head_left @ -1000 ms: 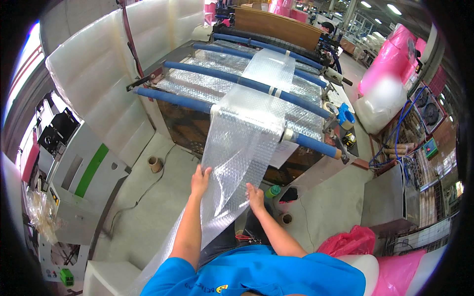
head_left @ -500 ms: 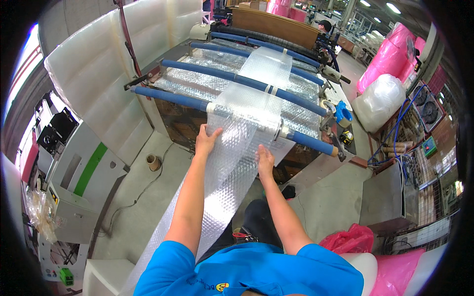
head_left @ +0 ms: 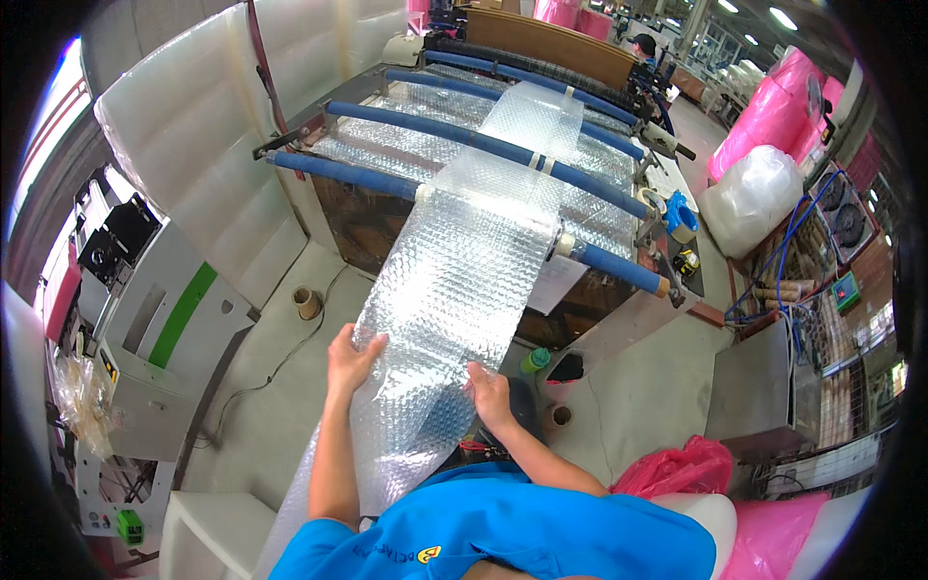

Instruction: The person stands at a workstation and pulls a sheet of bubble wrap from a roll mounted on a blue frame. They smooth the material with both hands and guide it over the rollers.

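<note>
A long strip of clear bubble wrap (head_left: 464, 271) runs from the machine's blue rollers (head_left: 483, 145) down toward me. My left hand (head_left: 350, 358) grips its left edge. My right hand (head_left: 490, 394) grips its right edge at about the same height. Between my hands the sheet is stretched flat, and its lower end hangs past my blue shirt (head_left: 503, 532).
The roller machine (head_left: 619, 319) stands in front. A grey-and-green cabinet (head_left: 164, 329) is at the left, white foam panels (head_left: 193, 126) behind it. Cardboard cores (head_left: 306, 302) and a green bottle (head_left: 535, 361) sit on the floor. Pink bags (head_left: 677, 469) lie at the right.
My hands reached up the sheet near the front roller half a second ago, then came back down toward me, drawing the bubble wrap along.
</note>
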A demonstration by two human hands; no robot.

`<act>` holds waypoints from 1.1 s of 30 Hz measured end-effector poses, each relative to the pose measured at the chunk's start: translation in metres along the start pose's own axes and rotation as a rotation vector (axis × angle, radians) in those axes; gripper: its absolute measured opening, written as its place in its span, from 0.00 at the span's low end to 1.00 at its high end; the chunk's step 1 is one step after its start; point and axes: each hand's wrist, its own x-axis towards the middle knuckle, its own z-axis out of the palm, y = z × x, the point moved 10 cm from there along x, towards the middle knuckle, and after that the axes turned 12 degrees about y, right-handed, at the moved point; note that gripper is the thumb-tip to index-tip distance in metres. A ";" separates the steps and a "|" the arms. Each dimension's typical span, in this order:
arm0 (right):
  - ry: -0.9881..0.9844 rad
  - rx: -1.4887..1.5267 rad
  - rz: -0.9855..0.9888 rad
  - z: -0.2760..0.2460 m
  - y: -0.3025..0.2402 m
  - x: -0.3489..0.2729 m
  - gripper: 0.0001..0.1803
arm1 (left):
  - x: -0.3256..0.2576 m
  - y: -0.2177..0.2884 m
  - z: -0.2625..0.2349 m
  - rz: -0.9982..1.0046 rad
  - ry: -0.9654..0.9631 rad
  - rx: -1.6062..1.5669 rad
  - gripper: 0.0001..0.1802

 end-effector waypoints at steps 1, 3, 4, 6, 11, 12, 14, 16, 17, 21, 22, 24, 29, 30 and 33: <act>-0.007 0.015 -0.018 0.003 -0.024 -0.012 0.24 | 0.000 0.019 -0.012 0.009 0.006 -0.048 0.15; -0.023 0.064 -0.030 0.006 -0.055 -0.022 0.24 | 0.002 0.043 -0.028 0.028 0.011 -0.143 0.12; -0.029 0.081 -0.042 0.005 -0.063 -0.023 0.24 | 0.004 0.044 -0.032 0.030 0.026 -0.106 0.12; -0.047 0.102 -0.047 0.005 -0.071 -0.024 0.24 | 0.009 0.044 -0.038 0.034 0.059 -0.036 0.11; -0.033 0.115 -0.051 0.002 -0.073 -0.026 0.23 | 0.007 0.045 -0.044 -0.019 0.214 -0.191 0.11; -0.045 0.115 -0.055 0.003 -0.078 -0.027 0.23 | 0.007 0.045 -0.044 -0.037 0.213 -0.210 0.10; -0.044 0.168 -0.027 0.003 -0.078 -0.027 0.23 | 0.008 0.037 -0.043 0.004 0.260 -0.196 0.10; -0.006 0.140 -0.028 -0.001 -0.066 -0.027 0.23 | 0.008 0.022 -0.032 0.025 0.259 -0.177 0.10; 0.021 0.080 -0.042 -0.005 -0.045 -0.023 0.23 | 0.005 0.006 -0.022 0.018 0.241 -0.166 0.11; 0.042 -0.173 -0.112 -0.015 0.029 0.021 0.25 | -0.006 -0.034 0.010 0.016 0.284 0.128 0.13; 0.062 -0.175 -0.133 -0.017 0.044 0.033 0.25 | -0.006 -0.043 0.018 0.012 0.296 0.111 0.15; 0.096 -0.181 -0.186 -0.016 0.055 0.051 0.25 | -0.002 -0.055 0.028 0.004 0.329 0.071 0.18; 0.072 -0.211 -0.167 -0.016 0.057 0.052 0.26 | 0.001 -0.050 0.039 0.116 0.294 0.171 0.27; 0.069 -0.190 -0.168 -0.016 0.055 0.052 0.26 | 0.003 -0.051 0.040 0.092 0.276 0.177 0.28; 0.082 -0.170 -0.154 -0.017 0.056 0.049 0.26 | 0.007 -0.061 0.050 -0.001 0.161 0.292 0.29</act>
